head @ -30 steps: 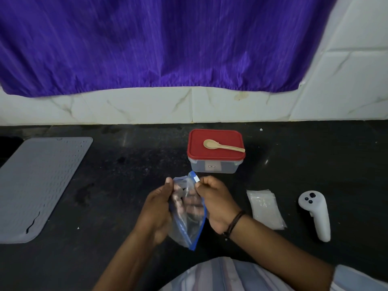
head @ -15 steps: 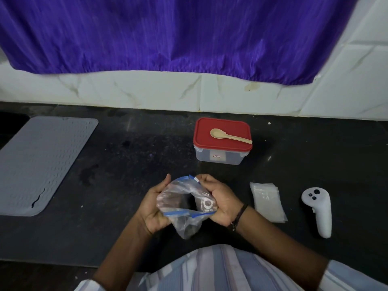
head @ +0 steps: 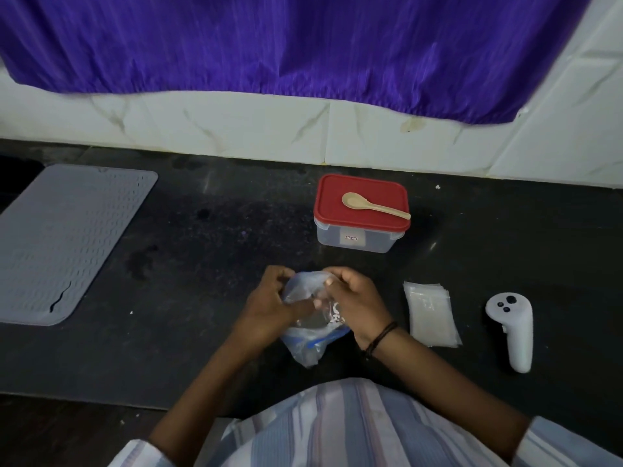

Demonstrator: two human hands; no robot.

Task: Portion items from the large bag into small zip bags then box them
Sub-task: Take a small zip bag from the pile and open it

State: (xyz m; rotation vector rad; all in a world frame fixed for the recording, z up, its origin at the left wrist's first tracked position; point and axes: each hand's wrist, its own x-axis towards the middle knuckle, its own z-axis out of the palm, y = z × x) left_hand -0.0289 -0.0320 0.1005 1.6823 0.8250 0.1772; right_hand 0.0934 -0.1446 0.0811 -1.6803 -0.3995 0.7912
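Observation:
A large clear zip bag [head: 308, 345] with a blue zip strip stands on the dark counter in front of me, its mouth spread wide. My left hand [head: 269, 306] grips the left side of the mouth. My right hand [head: 354, 305] grips the right side, fingers curled over the rim. What the bag holds is not visible. A stack of small clear zip bags [head: 431, 313] lies flat to the right of my right hand. Behind the bag stands a clear box with a red lid [head: 360, 214], shut, with a wooden spoon [head: 374, 205] lying on the lid.
A white hand controller [head: 512, 326] lies at the far right of the counter [head: 209, 264]. A grey ribbed mat [head: 64, 241] covers the left part. A tiled wall and a purple curtain [head: 303, 42] rise behind. My striped shirt fills the bottom.
The large bag went from hanging flat between my hands to standing with its mouth pulled wide open. Both hands sank closer to the counter and curled over the rim.

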